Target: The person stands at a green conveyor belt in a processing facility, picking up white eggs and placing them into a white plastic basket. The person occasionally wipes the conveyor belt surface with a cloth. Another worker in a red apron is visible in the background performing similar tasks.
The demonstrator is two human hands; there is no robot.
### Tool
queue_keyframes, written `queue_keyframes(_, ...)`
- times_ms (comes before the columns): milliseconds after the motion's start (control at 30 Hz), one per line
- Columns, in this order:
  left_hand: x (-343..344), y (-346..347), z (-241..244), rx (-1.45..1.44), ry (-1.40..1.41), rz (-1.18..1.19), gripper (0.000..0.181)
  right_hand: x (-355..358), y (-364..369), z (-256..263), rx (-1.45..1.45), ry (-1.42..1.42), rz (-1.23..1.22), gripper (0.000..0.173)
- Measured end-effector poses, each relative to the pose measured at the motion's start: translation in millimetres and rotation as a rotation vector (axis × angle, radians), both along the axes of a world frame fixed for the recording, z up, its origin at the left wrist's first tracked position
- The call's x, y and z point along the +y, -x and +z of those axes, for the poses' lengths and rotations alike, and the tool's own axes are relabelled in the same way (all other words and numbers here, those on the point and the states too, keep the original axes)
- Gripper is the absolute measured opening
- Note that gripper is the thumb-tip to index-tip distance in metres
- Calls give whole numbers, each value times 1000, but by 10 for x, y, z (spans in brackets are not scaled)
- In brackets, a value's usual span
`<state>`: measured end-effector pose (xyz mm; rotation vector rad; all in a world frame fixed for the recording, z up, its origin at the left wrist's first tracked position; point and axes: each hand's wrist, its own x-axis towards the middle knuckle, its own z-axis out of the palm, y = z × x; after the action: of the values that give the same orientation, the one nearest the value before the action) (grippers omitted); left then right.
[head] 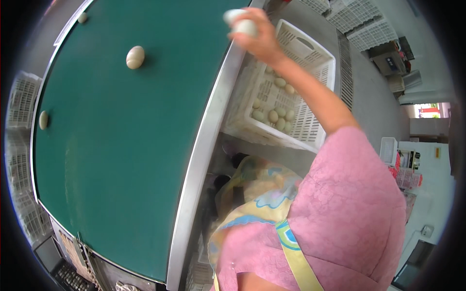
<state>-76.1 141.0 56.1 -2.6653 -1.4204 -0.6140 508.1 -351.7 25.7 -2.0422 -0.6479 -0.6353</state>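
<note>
My right hand (260, 34) is raised over the metal edge of the green conveyor belt, beside the white plastic crate. Its fingers are closed around two pale eggs (245, 27), slightly blurred. On the green belt (120, 145) lie a cream egg with a pale band (135, 57), another egg (43, 120) by the far left edge, and a small one (82, 18) at the upper left. Several greenish and beige eggs (280, 112) rest on the bottom of the crate (329, 65), below my forearm. My left hand is out of view; only bare skin shows at the lower edge.
A smooth metal rail (204, 145) runs between the belt and me. Stacked white crates (371, 32) stand at the upper right, near a floor grating (346, 69). More crates (23, 102) line the far left side. A dark tray with small items (72, 278) is at the lower left.
</note>
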Motion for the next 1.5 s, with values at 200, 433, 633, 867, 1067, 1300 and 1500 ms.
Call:
queue_keyframes(200,274,-121,-87,313,221,550,49,-1416,711,-1544,911,-303,-632,41)
queue_keyframes(433,664,33,-134,509,399,967,50,-2182,998,-3961,585,892,-541,46)
queue_keyframes(633,764,517,-155,465,442,1088,46,-1957,751,-3700,891,583,-457,53)
queue_keyframes(867,1328,1847,-775,260,79,989,33,-1233,847,-1639,585,-94,-438,33)
queue_keyframes(1067,1084,1527,-847,164,36,860,53,465,490,-1,106,182,47,43)
queue_keyframes(1300,997,837,-636,-824,342,1044,66,1121,614,58,57,255,179,51)
queue_keyframes(1500,1127,1556,-1119,273,-158,799,16,965,1131,-226,-88,501,202,44)
